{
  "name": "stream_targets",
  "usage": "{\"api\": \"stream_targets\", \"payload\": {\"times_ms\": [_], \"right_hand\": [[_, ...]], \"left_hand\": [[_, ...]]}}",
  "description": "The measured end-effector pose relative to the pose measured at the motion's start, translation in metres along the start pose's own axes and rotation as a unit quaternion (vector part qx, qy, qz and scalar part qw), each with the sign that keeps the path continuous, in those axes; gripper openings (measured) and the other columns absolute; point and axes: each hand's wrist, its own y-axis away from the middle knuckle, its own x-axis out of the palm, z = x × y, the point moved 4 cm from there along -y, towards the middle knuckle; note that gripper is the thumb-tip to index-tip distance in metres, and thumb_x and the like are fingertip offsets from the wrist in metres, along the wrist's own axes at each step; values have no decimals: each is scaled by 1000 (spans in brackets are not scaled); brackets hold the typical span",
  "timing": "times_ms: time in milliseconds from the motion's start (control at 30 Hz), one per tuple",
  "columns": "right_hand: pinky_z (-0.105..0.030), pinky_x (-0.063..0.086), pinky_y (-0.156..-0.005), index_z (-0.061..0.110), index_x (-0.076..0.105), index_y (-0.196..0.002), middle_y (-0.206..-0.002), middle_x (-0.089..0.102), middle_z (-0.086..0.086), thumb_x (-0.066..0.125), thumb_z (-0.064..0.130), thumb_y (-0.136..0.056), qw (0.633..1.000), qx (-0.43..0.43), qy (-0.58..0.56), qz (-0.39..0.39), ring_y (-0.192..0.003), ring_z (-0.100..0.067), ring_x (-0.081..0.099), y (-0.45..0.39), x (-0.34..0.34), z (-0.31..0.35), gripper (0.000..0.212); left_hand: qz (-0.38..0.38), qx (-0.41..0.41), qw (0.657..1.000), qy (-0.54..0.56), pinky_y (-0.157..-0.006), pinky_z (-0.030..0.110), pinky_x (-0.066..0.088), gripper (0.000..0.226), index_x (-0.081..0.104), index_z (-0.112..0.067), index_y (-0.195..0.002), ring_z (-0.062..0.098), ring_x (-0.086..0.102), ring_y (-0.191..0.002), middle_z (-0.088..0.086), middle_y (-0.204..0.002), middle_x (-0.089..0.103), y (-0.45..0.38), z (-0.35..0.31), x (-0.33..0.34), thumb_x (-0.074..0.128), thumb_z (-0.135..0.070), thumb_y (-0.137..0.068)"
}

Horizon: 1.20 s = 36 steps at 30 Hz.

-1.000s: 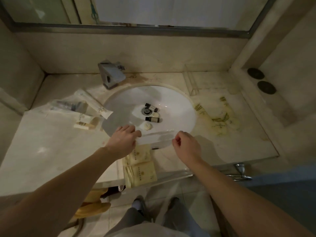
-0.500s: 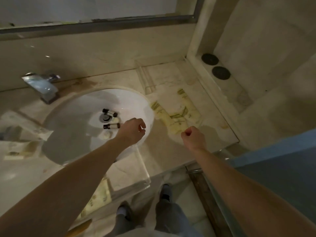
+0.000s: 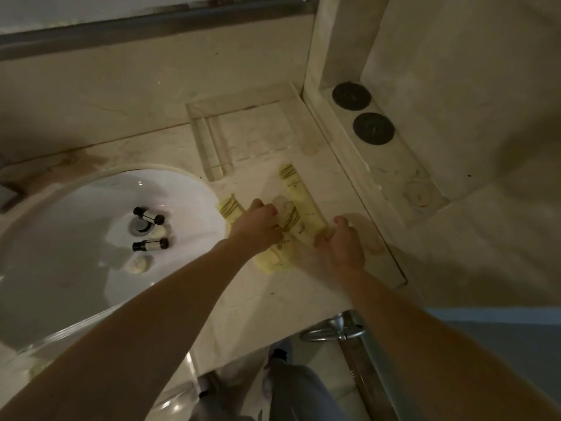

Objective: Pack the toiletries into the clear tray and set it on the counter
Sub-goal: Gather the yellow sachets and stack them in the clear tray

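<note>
Several yellow toiletry packets [image 3: 299,205] lie in a loose heap on the marble counter [image 3: 273,299], to the right of the white sink [image 3: 76,268]. My left hand [image 3: 258,227] rests on the heap with its fingers curled over the packets. My right hand [image 3: 341,246] pinches the near end of one packet. A clear tray [image 3: 212,147] stands empty against the back wall, just beyond the packets. In the sink basin lie two small black-capped bottles [image 3: 148,215] [image 3: 150,244] and a round soap [image 3: 139,264] near the drain [image 3: 140,226].
Two black round discs [image 3: 351,95] [image 3: 373,128] sit on the raised ledge at the right. A chrome towel ring [image 3: 332,331] hangs below the counter's front edge. Another clear piece [image 3: 185,375] overhangs the counter at the bottom left. The faucet's base [image 3: 9,192] shows at the left edge.
The view has swung right. Both hands have moved from the sink's front edge over to the yellow packets on the right counter and closed on them.
</note>
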Motion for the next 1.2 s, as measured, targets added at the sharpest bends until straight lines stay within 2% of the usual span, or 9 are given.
{"api": "stream_targets", "payload": {"times_ms": [167, 367, 500, 667, 767, 900, 1000, 1067, 1200], "right_hand": [[-38, 47, -71, 16, 53, -102, -107, 50, -8, 61, 30, -80, 999, -11, 30, -13, -91, -31, 56, -11, 3, 4, 27], [-40, 51, -73, 16, 56, -93, -101, 57, -7, 61, 25, -83, 1000, -16, 12, -11, -90, -28, 57, -15, 2, 8, 15], [-40, 54, -73, 13, 53, -98, -95, 63, -6, 61, 15, -85, 996, 12, -93, 0, -86, -26, 62, -14, -4, 3, 15], [-24, 44, -57, 12, 62, -117, -102, 63, -5, 51, 4, -83, 964, 89, -249, 13, -70, -9, 55, -10, -15, -3, 36], [-26, 44, -58, 11, 64, -105, -104, 65, -9, 48, 7, -83, 954, 122, -272, -25, -77, -18, 58, -2, -19, -6, 27], [-35, 46, -70, 2, 63, -101, -105, 64, -15, 46, 10, -87, 946, 132, -280, -96, -86, -27, 57, 11, -28, -8, 23], [-34, 45, -68, -3, 61, -103, -104, 63, -20, 43, 11, -90, 940, 137, -285, -130, -87, -30, 59, 22, -34, -6, 26], [-31, 40, -66, -4, 60, -103, -101, 61, -20, 42, 10, -90, 938, 128, -295, -132, -83, -28, 56, 29, -35, 1, 26], [-38, 48, -68, 4, 57, -91, -102, 65, -22, 45, 11, -86, 939, 90, -324, -69, -86, -33, 62, 44, -25, 21, 15]], "left_hand": [[19, -28, 997, -67, -78, 42, 57, 58, 49, -17, -119, 24, 58, -91, 5, -111, 51, -15, -5, 8, 77, -38, -72], [42, -54, 996, -57, -76, 38, 56, 42, 59, -12, -105, 23, 57, -85, 4, -106, 47, -22, -8, 10, 77, -33, -73], [11, -67, 997, -37, -71, 39, 58, 15, 56, -14, -98, 24, 61, -78, 6, -96, 61, -20, -9, 4, 55, -10, -84], [34, -100, 992, 63, -69, 32, 57, 22, 68, -7, -98, 22, 64, -78, 7, -89, 65, -17, -4, 0, 50, -5, -85], [22, -117, 980, 160, -68, 27, 46, 24, 69, -8, -101, 20, 58, -80, 5, -90, 63, -12, -5, -9, 50, -10, -87], [14, -142, 939, 313, -48, 22, 32, 19, 65, -11, -99, 16, 41, -55, 2, -68, 51, 0, 1, -19, 49, -12, -89], [27, -147, 909, 389, -46, 22, 25, 11, 58, -11, -95, 15, 32, -50, 4, -61, 41, 13, 11, -22, 47, -10, -92], [29, -147, 896, 418, -46, 23, 22, 8, 55, -10, -92, 14, 29, -50, 4, -60, 38, 22, 20, -26, 47, -9, -94], [26, -131, 890, 436, -45, 23, 21, 15, 56, -13, -80, 15, 28, -50, 5, -60, 37, 40, 41, -33, 50, -5, -92]]}}
